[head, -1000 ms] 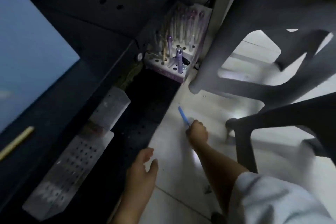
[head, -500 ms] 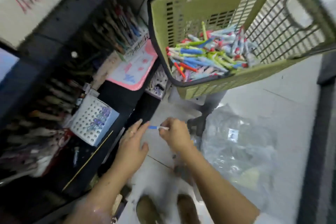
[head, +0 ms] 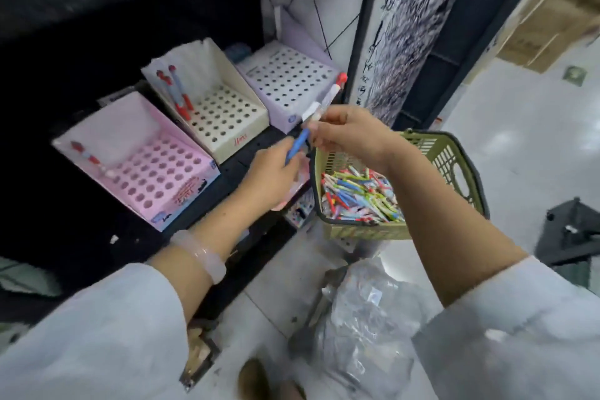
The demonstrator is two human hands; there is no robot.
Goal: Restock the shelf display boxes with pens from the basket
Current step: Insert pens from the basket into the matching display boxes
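A pen with a blue lower end, a white label and a red top is held between both hands above the shelf edge. My right hand pinches its middle; my left hand grips the blue end. Three display boxes with hole grids stand on the dark shelf: a pink box holding one pen, a cream box holding two red-and-blue pens, and a lilac box with no pens showing. The green basket, full of several mixed pens, sits just right of my hands.
A crumpled clear plastic bag lies on the white tiled floor below the basket. A patterned post rises behind the basket. A dark stool stands at the right edge. The black shelf runs left of my hands.
The view swung up from the low shelf and floor to the three display boxes. My right hand lifted the pen from the floor, and my left hand now grips its blue end.
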